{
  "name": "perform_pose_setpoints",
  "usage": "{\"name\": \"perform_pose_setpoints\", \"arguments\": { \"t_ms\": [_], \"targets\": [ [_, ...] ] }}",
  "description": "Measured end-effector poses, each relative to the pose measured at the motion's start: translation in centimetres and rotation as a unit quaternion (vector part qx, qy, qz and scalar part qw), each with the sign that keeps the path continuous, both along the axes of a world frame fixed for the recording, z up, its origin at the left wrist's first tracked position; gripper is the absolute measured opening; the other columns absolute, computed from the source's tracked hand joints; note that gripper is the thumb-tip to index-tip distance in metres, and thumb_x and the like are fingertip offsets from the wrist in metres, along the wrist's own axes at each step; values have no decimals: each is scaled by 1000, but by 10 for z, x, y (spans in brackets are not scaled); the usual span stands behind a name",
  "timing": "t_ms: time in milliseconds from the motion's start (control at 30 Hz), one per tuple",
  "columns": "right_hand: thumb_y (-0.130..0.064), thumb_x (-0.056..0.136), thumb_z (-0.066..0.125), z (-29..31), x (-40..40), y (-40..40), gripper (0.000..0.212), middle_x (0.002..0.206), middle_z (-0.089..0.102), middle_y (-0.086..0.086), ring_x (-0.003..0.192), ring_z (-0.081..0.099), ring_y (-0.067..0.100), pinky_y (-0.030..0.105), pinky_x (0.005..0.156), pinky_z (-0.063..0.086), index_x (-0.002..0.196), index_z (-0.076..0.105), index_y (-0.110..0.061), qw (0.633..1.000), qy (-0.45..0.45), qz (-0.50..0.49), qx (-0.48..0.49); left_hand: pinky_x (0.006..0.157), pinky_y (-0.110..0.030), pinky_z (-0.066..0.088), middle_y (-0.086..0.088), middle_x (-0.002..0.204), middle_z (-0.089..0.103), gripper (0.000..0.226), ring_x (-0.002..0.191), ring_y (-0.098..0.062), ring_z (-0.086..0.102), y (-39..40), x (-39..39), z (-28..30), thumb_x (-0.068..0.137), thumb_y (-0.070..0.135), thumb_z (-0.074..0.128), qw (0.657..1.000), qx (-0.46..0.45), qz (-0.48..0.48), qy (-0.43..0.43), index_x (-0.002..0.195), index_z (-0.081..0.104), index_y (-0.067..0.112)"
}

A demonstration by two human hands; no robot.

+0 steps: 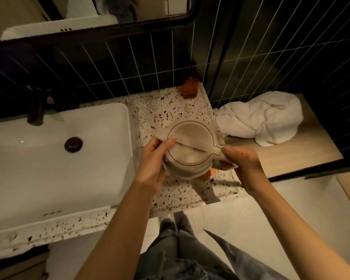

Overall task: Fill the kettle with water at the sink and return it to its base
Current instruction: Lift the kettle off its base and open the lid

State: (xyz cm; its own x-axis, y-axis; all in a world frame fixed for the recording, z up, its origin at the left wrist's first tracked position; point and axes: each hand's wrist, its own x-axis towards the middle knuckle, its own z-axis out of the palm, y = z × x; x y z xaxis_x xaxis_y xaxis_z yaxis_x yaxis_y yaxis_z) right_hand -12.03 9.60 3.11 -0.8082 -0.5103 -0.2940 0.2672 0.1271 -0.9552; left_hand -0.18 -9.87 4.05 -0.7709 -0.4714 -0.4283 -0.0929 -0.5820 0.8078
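Beige kettle (190, 144) sits between both hands on the speckled terrazzo table (150, 110), just right of the white sink (59, 158). Left hand (152, 160) curled on the kettle's left side, fingers over the lid edge; right hand (242, 160) closed on the handle at its right. Base not clearly visible under the kettle. Black faucet (36, 108) far left beyond the left hand, drain plug (73, 144) left of it. White towel (261, 118) on the wooden shelf beyond the right hand
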Motion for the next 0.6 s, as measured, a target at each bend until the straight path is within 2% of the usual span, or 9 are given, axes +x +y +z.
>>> {"name": "perform_pose_setpoints", "arguments": {
  "t_ms": [67, 100, 167, 267, 367, 433, 467, 533, 600],
  "targets": [
    [-43, 70, 66, 5, 10, -12, 58, 69, 55, 27, 71, 51, 28, 41, 74, 41, 72, 60, 14, 999, 25, 23, -29, 94, -41, 53, -18, 117, 68, 35, 112, -30, 63, -9, 19, 11, 76, 24, 78, 1000, -17, 26, 5, 106, 69, 8],
    [-41, 73, 65, 6, 17, -19, 53, 70, 57, 30, 71, 53, 28, 40, 74, 42, 71, 62, 11, 998, 38, 35, -42, 97, -44, 50, -22, 120, 66, 43, 113, -33, 62, -14, 28, 15, 78, 24, 77, 999, -26, 42, 6, 112, 65, 2],
    [-39, 79, 63, 10, 32, -33, 41, 67, 60, 20, 66, 55, 27, 37, 71, 45, 62, 63, -1, 995, 61, 65, -54, 90, -36, 55, -18, 115, 70, 40, 109, -28, 66, -25, 45, 20, 77, 25, 75, 997, -39, 66, 13, 111, 68, 5],
    [-41, 81, 62, 9, 58, -56, 54, 67, 47, 31, 60, 46, 33, 33, 63, 41, 58, 52, 8, 992, 77, 87, -57, 78, -22, 55, -6, 105, 76, 30, 101, -18, 70, -42, 73, 21, 77, 23, 72, 995, -46, 85, 16, 105, 71, 14],
    [-44, 78, 63, 5, 85, -76, 54, 58, 43, 25, 55, 40, 28, 28, 57, 36, 54, 52, 3, 994, 57, 78, -50, 75, -17, 54, -2, 104, 77, 21, 99, -13, 70, -62, 99, 16, 88, 16, 65, 995, -59, 75, 3, 108, 71, 16],
    [-42, 78, 62, 0, 103, -87, 60, 56, 39, 30, 53, 35, 34, 32, 56, 33, 56, 46, 11, 996, 43, 65, -46, 69, -14, 53, 3, 101, 78, 19, 94, -7, 71, -75, 113, 11, 88, 16, 63, 996, -60, 67, -12, 106, 71, 20],
    [-42, 78, 62, -3, 112, -91, 62, 56, 38, 32, 53, 34, 33, 32, 54, 32, 56, 44, 14, 997, 39, 54, -48, 69, -14, 53, 5, 101, 77, 20, 94, -6, 70, -81, 120, 9, 86, 19, 65, 996, -57, 61, -19, 105, 72, 22],
    [-41, 76, 63, -5, 129, -100, 61, 54, 39, 25, 52, 33, 29, 29, 51, 31, 55, 43, 13, 998, 36, 28, -48, 71, -14, 53, 6, 105, 77, 31, 97, -6, 69, -92, 131, 5, 76, 28, 71, 997, -52, 49, -24, 106, 71, 24],
    [-39, 75, 63, -8, 144, -107, 51, 54, 42, 18, 52, 35, 27, 29, 51, 32, 51, 49, 4, 998, 35, 7, -46, 79, -18, 52, 4, 109, 75, 42, 102, -9, 68, -101, 138, 2, 70, 34, 73, 998, -49, 42, -23, 110, 70, 23]
  ]
}}
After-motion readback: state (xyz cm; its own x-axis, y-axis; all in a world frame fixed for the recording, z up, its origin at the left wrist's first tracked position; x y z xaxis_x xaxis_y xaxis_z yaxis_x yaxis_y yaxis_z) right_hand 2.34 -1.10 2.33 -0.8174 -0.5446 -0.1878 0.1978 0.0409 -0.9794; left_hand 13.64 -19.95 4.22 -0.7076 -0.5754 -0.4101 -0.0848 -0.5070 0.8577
